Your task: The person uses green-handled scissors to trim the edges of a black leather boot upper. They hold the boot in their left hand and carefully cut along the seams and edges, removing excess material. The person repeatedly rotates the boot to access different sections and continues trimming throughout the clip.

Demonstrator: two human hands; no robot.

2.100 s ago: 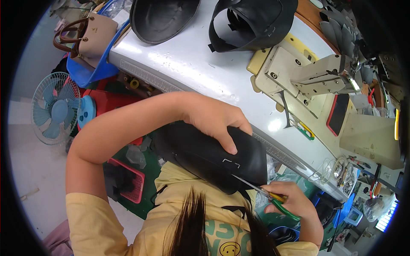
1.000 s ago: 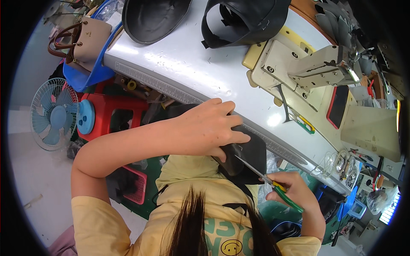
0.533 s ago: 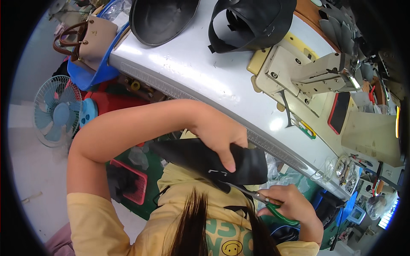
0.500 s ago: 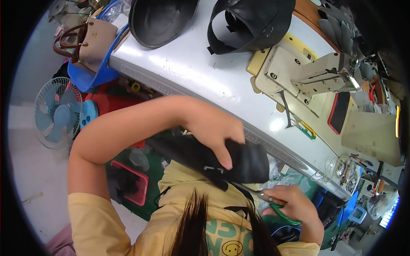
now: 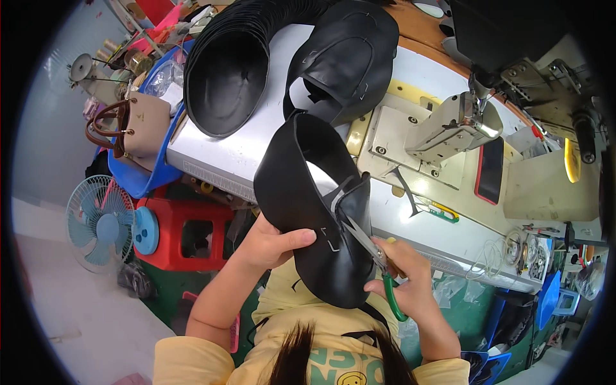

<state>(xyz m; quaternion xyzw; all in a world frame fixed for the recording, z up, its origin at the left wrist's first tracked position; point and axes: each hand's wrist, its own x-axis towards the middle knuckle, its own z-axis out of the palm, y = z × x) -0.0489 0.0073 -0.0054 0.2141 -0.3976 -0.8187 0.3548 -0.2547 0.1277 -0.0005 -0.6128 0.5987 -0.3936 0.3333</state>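
A black leather shoe upper [image 5: 279, 173] is held up in front of me, its opening turned upward. My left hand [image 5: 273, 242] grips its left side, thumb lying across the outer face near small pale marks. In my right hand [image 5: 410, 276] is a pair of scissors [image 5: 363, 241] with green handles. Their slightly parted blades point up and left, with the tips at the upper's inner edge beside the opening. Whether leather lies between the blades I cannot tell. Fingers of my left hand behind the upper are hidden.
Beyond the upper, a stack of nested black uppers [image 5: 224, 83] and another stitched black upper [image 5: 350, 58] rest on the white table [image 5: 212, 151]. At right stand a sewing machine [image 5: 443, 128], a phone [image 5: 489, 170] and small yellow-green snips [image 5: 443, 212]. A fan [image 5: 106, 224] and red stool [image 5: 173, 237] are left.
The upper has risen and turned so its opening faces up. My left hand has shifted from on top of it to its left side. The scissors have moved up and left against it.
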